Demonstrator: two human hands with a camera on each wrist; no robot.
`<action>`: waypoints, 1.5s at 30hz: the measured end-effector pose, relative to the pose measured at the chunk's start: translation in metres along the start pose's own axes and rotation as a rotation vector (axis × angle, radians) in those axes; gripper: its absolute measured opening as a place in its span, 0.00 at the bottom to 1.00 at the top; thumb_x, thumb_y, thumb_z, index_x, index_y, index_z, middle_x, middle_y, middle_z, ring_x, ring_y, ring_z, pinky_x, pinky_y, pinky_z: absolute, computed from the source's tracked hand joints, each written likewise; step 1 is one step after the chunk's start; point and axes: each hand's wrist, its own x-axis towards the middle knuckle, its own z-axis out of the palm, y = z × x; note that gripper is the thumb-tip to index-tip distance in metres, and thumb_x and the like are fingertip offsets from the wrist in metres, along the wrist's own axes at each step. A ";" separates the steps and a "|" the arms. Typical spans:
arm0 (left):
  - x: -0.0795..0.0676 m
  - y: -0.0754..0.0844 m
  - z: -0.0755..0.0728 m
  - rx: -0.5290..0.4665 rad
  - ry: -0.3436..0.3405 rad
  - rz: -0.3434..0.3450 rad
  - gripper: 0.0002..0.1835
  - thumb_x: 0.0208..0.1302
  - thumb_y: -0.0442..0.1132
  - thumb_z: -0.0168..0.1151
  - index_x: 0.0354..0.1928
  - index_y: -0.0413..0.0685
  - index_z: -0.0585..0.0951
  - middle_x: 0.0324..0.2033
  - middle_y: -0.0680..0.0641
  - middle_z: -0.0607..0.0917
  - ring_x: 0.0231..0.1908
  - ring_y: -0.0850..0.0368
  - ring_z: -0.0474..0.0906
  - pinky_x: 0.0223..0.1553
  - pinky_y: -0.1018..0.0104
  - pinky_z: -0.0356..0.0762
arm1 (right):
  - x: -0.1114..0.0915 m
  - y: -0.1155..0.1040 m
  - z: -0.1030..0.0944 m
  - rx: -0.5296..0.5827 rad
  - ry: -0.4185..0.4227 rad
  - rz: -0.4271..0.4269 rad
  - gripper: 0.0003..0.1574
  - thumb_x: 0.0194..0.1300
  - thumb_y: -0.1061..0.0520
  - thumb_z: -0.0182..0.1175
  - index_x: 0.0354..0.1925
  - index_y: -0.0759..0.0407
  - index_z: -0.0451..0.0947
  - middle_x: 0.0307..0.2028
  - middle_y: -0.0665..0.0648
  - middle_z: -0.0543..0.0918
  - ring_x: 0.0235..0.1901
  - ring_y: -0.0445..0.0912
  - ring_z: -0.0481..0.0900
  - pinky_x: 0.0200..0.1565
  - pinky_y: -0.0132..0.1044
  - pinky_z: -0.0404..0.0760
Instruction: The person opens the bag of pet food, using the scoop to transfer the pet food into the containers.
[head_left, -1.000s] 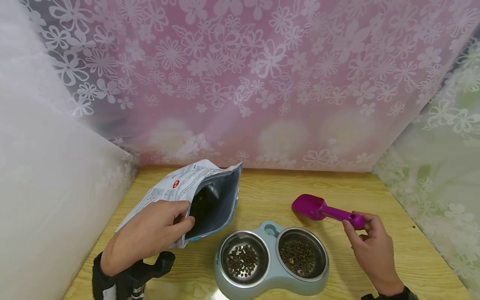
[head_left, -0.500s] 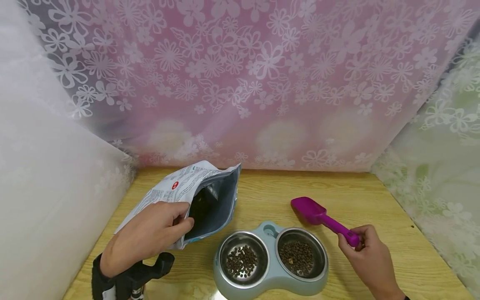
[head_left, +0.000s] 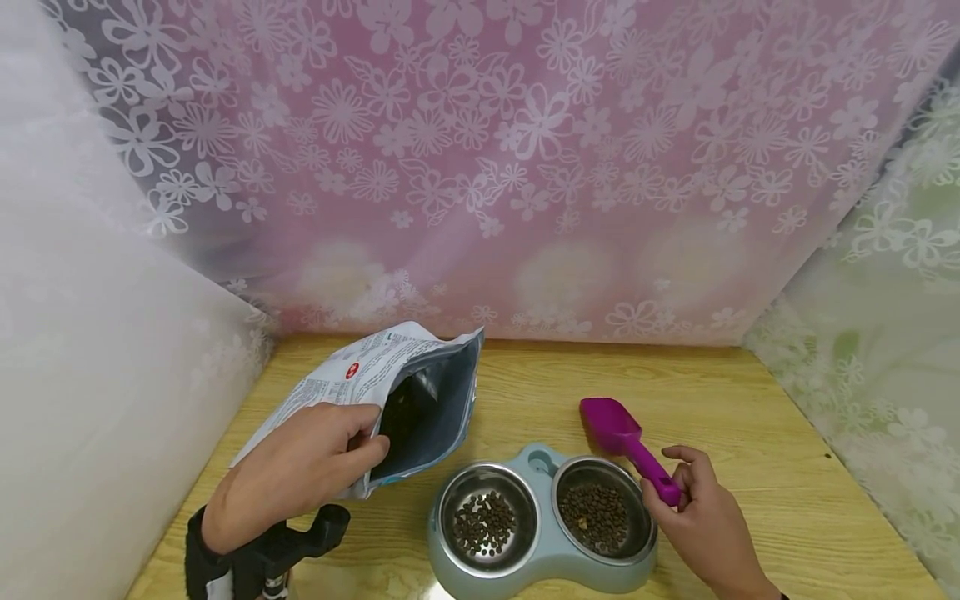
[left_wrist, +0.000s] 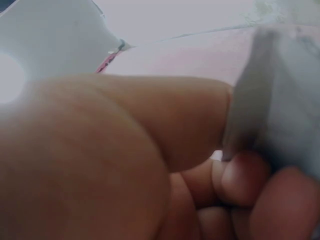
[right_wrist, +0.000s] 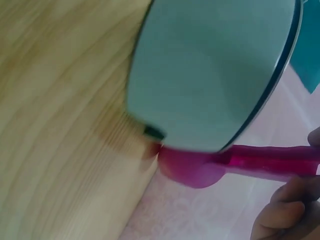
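My left hand (head_left: 307, 454) grips the near edge of an opened pet food bag (head_left: 352, 375), white with print outside and silvery inside, its mouth tilted to the right. Dark contents show deep inside it. In the left wrist view, thumb and fingers pinch the bag's edge (left_wrist: 250, 95). A magenta scoop (head_left: 611, 425) is pinched at its handle end by my right hand (head_left: 705, 517); its blade points away and left, low over the table just behind the bowls. In the right wrist view the scoop (right_wrist: 192, 167) is partly hidden by the pale blue-green bowl stand (right_wrist: 210, 70).
A double bowl stand (head_left: 543, 529) sits front and centre. Brown kibble lies in its left steel bowl (head_left: 517, 554) and, more thickly, in its right steel bowl (head_left: 648, 542). Flowered curtains (head_left: 480, 167) enclose the wooden table (head_left: 525, 392) at the back and sides.
My right hand has moved left and nearer the right bowl, swinging the scoop's handle toward me while its blade stays near the same spot. The left hand and bag have stayed put.
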 end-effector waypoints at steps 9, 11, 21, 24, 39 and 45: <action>0.001 -0.001 0.001 0.008 -0.001 0.001 0.19 0.74 0.44 0.58 0.22 0.58 0.68 0.14 0.60 0.64 0.15 0.65 0.62 0.22 0.68 0.61 | -0.003 -0.008 0.014 -0.027 -0.108 -0.085 0.36 0.57 0.60 0.77 0.59 0.59 0.70 0.22 0.41 0.65 0.17 0.31 0.59 0.20 0.30 0.65; 0.001 -0.001 0.001 0.010 0.000 0.005 0.19 0.74 0.44 0.58 0.22 0.58 0.68 0.14 0.60 0.63 0.15 0.65 0.62 0.22 0.69 0.61 | -0.003 -0.008 0.015 -0.037 -0.136 -0.100 0.38 0.56 0.58 0.78 0.60 0.58 0.70 0.22 0.40 0.66 0.17 0.30 0.59 0.20 0.30 0.65; 0.000 -0.001 0.001 0.016 0.010 0.016 0.19 0.73 0.43 0.59 0.21 0.58 0.67 0.13 0.61 0.62 0.15 0.65 0.61 0.22 0.69 0.60 | -0.002 -0.008 0.016 0.001 -0.268 -0.055 0.38 0.61 0.49 0.76 0.62 0.52 0.69 0.23 0.40 0.70 0.17 0.32 0.64 0.21 0.31 0.67; 0.000 -0.001 0.002 0.011 0.010 0.019 0.19 0.73 0.43 0.59 0.21 0.58 0.67 0.13 0.61 0.62 0.15 0.65 0.61 0.22 0.69 0.61 | -0.001 -0.008 0.015 0.035 -0.312 -0.031 0.37 0.63 0.47 0.74 0.63 0.51 0.68 0.22 0.40 0.70 0.17 0.33 0.65 0.21 0.31 0.68; -0.001 0.000 -0.001 0.029 0.054 0.053 0.21 0.73 0.42 0.58 0.21 0.58 0.64 0.14 0.62 0.57 0.15 0.67 0.55 0.23 0.70 0.57 | 0.047 -0.111 0.009 0.039 0.000 -0.880 0.11 0.75 0.51 0.57 0.46 0.54 0.83 0.36 0.44 0.79 0.34 0.37 0.75 0.37 0.31 0.76; -0.003 -0.004 0.000 -0.051 -0.001 0.061 0.20 0.79 0.47 0.54 0.25 0.57 0.67 0.15 0.60 0.62 0.14 0.65 0.59 0.23 0.69 0.62 | 0.066 -0.193 0.061 -0.098 -0.159 -1.284 0.19 0.70 0.48 0.67 0.55 0.54 0.82 0.46 0.48 0.83 0.48 0.42 0.79 0.52 0.35 0.78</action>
